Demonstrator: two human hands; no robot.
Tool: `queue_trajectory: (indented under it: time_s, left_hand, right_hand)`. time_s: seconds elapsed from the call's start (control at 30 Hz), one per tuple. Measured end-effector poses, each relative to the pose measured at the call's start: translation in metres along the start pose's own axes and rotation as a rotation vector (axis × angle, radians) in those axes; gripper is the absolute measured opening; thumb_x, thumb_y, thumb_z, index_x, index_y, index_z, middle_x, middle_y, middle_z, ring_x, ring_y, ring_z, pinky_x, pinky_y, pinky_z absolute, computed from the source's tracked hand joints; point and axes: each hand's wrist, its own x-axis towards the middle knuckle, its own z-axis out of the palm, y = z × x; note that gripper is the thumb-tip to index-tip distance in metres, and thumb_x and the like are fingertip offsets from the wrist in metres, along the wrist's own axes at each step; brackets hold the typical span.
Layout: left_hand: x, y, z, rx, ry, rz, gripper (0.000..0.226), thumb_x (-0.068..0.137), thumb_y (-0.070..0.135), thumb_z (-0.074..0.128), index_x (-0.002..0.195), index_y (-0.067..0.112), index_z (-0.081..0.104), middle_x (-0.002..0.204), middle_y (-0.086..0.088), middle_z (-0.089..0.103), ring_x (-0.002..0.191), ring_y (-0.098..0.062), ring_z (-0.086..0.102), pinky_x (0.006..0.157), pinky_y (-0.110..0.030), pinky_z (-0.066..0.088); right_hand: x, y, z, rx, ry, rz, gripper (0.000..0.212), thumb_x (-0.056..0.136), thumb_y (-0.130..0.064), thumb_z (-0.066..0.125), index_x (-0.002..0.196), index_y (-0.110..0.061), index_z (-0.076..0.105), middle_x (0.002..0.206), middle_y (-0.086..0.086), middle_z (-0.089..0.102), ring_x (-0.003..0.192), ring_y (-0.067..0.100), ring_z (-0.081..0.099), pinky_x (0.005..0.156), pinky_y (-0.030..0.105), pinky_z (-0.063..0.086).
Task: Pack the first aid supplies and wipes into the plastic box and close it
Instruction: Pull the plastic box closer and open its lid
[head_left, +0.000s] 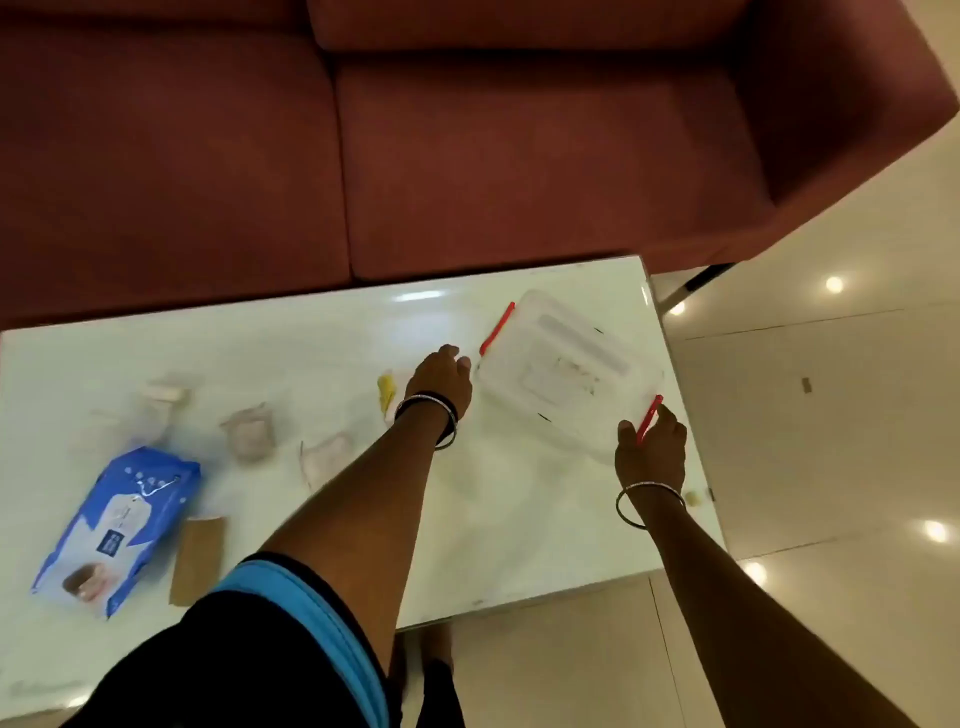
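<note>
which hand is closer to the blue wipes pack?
Left. The left hand is beside the plastic box's near-left edge, well to the right of the blue wipes pack. The right hand is at the box's far-side red latch, farther still.

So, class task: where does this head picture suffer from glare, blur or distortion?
Head view: ceiling lights glare off the floor and streak the table; the small supplies on the left are blurred beyond naming; the wipes stay readable; the wide lens bends the table edge; the box looks washed out against the white top.
</note>
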Motion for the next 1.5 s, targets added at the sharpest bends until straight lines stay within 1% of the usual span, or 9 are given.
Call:
queue_trajectory:
  time_s: [0.23, 0.4, 0.53, 0.67, 0.83, 1.07, 1.2, 1.33, 1.5]
  left_hand:
    - [0.034, 0.01, 0.021, -0.203, 0.016, -0.01, 0.039, 0.099, 0.029, 0.039, 0.133, 0.017, 0.053, 0.131, -0.012, 0.06, 0.12, -0.033, 0.054, 0.101, -0.038, 0.043]
    - [0.031, 0.012, 0.023, -0.309, 0.062, -0.063, 0.032, 0.093, 0.036, 0.05, 0.11, 0.017, 0.069, 0.107, -0.01, 0.071, 0.105, -0.031, 0.061, 0.091, -0.034, 0.049]
    - [0.01, -0.007, 0.018, -0.422, 0.031, -0.087, 0.029, 0.088, 0.04, 0.058, 0.1, 0.017, 0.071, 0.091, -0.005, 0.071, 0.093, -0.029, 0.067, 0.087, -0.04, 0.055]
    - [-0.03, -0.045, 0.008, -0.489, 0.047, -0.097, 0.029, 0.079, 0.054, 0.058, 0.088, 0.027, 0.067, 0.092, -0.001, 0.072, 0.091, -0.024, 0.069, 0.084, -0.048, 0.057]
    - [-0.085, -0.098, 0.0, -0.498, 0.085, -0.164, 0.038, 0.083, 0.054, 0.058, 0.08, 0.017, 0.065, 0.084, 0.001, 0.074, 0.084, -0.019, 0.072, 0.079, -0.049, 0.058]
    - [-0.141, -0.164, -0.003, -0.482, 0.178, -0.226, 0.036, 0.092, 0.039, 0.056, 0.075, 0.007, 0.06, 0.076, -0.003, 0.074, 0.076, -0.012, 0.072, 0.073, -0.044, 0.06]
    - [-0.15, -0.189, -0.002, -0.464, 0.28, -0.247, 0.034, 0.091, 0.041, 0.057, 0.075, 0.011, 0.061, 0.069, 0.0, 0.071, 0.068, -0.006, 0.069, 0.068, -0.042, 0.061]
    - [-0.149, -0.203, 0.001, -0.405, 0.345, -0.231, 0.025, 0.089, 0.045, 0.057, 0.087, 0.021, 0.061, 0.064, 0.003, 0.069, 0.06, -0.014, 0.068, 0.064, -0.038, 0.057]
    - [-0.143, -0.219, 0.01, -0.264, 0.427, -0.159, 0.029, 0.094, 0.043, 0.048, 0.097, 0.017, 0.062, 0.06, 0.004, 0.063, 0.058, -0.019, 0.066, 0.056, -0.031, 0.051]
  right_hand:
    - [0.031, 0.02, 0.019, 0.2, -0.065, 0.198, 0.038, 0.097, -0.032, 0.049, 0.12, -0.002, 0.056, 0.116, 0.019, 0.065, 0.112, 0.039, 0.057, 0.093, 0.039, 0.042]
    - [0.027, 0.025, 0.027, 0.265, -0.011, 0.2, 0.032, 0.099, -0.031, 0.046, 0.11, -0.005, 0.059, 0.104, 0.016, 0.07, 0.1, 0.035, 0.062, 0.08, 0.032, 0.042]
    - [0.015, 0.029, 0.022, 0.26, -0.006, 0.161, 0.032, 0.098, -0.031, 0.046, 0.112, -0.007, 0.062, 0.095, 0.008, 0.068, 0.09, 0.029, 0.06, 0.087, 0.037, 0.047]
    - [-0.01, 0.037, 0.02, 0.272, -0.043, 0.078, 0.025, 0.097, -0.034, 0.05, 0.106, -0.015, 0.063, 0.087, -0.001, 0.069, 0.089, 0.027, 0.065, 0.088, 0.049, 0.052]
    - [-0.056, 0.038, 0.02, 0.261, -0.101, -0.093, 0.031, 0.094, -0.038, 0.05, 0.112, -0.016, 0.062, 0.085, -0.002, 0.066, 0.08, 0.014, 0.061, 0.074, 0.031, 0.048]
    - [-0.1, 0.048, 0.052, 0.212, -0.219, -0.211, 0.028, 0.097, -0.028, 0.055, 0.121, -0.015, 0.061, 0.085, 0.002, 0.069, 0.073, -0.001, 0.061, 0.063, 0.009, 0.044]
    - [-0.113, 0.041, 0.071, 0.202, -0.252, -0.268, 0.04, 0.093, -0.037, 0.05, 0.122, -0.012, 0.061, 0.081, 0.003, 0.067, 0.067, -0.005, 0.056, 0.061, 0.008, 0.042]
    - [-0.119, 0.036, 0.089, 0.21, -0.263, -0.316, 0.042, 0.092, -0.038, 0.048, 0.122, -0.013, 0.061, 0.083, -0.002, 0.065, 0.068, -0.007, 0.055, 0.06, 0.007, 0.042]
    - [-0.12, 0.04, 0.103, 0.207, -0.226, -0.31, 0.04, 0.093, -0.037, 0.048, 0.123, -0.015, 0.062, 0.091, -0.002, 0.067, 0.08, 0.011, 0.062, 0.068, 0.007, 0.044]
